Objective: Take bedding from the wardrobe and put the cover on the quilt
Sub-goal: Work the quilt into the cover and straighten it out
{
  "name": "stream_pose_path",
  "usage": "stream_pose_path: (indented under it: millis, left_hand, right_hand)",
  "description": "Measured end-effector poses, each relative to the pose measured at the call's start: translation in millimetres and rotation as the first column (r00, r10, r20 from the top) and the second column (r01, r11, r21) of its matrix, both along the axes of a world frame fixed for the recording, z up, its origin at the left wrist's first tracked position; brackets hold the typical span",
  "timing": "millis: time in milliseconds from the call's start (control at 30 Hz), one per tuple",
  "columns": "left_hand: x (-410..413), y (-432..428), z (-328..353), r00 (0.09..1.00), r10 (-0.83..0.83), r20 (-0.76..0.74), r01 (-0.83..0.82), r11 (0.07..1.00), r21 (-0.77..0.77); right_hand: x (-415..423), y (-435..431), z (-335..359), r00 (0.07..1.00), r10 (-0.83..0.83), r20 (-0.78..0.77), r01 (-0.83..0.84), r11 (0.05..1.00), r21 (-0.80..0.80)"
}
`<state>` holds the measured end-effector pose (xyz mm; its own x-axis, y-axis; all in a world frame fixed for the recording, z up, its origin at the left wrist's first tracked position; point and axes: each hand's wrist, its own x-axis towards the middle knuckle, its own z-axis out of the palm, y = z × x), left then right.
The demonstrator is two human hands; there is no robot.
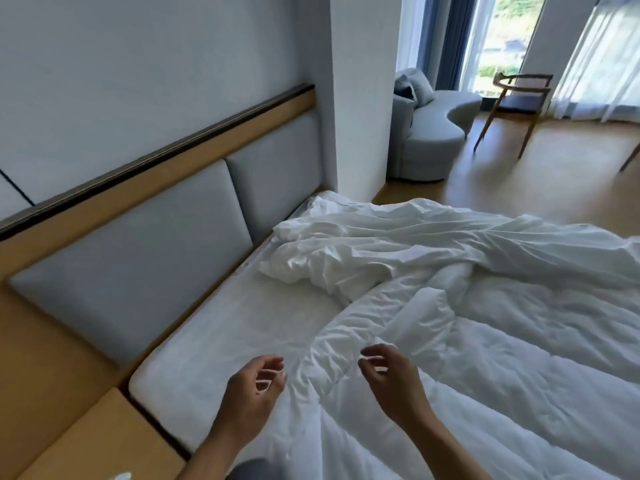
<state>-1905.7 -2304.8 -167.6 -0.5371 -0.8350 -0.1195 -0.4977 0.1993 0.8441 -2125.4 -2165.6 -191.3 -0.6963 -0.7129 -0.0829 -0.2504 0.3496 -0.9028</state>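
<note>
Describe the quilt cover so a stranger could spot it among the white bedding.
Start at the grey padded headboard. Beside its farther panel, on the white mattress, lies the thin white cover. Unlike the puffy white quilt beside it, it is limp and sharply creased.

Rumpled white quilt (502, 358) and cover (398, 247) across mattress (242, 327)

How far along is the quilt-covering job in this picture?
Done: the quilt is out, spread on the bed. In hand: nothing; the left hand and right hand hover open above the quilt's near edge. Left: the cover lies crumpled by the headboard, apparently not on the quilt.
</note>
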Motion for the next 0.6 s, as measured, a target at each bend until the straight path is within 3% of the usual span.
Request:
stream_pose_path:
  millis: [200, 333, 500, 600]
  left_hand:
    - [-117.9, -101.4, -23.0, 0.985, -0.172, 0.031, 0.171, 0.985, 0.005]
    - [-228.0, -172.1, -57.5, 0.925, -0.367, 0.097, 0.367, 0.93, 0.013]
    - [-378.9, -256.1, -140.3, 0.808, -0.529, 0.259, 0.551, 0.834, -0.015]
    - [-466.9, -294.1, -209.2, 0.742, -0.538, 0.401, 0.625, 0.771, -0.121]
  right_hand:
    - [-81.0, -71.6, -19.8, 0.995, -0.082, -0.06, 0.087, 0.993, 0.084]
    - [-152.9, -125.3, -39.4, 0.978, -0.201, -0.06, 0.207, 0.971, 0.12]
    - [-239.9, -196.0, -92.5, 0.901, -0.41, 0.141, 0.387, 0.907, 0.167]
    - [-279.2, -236.1, -144.1, 0.828, -0.492, 0.27, 0.452, 0.87, 0.197]
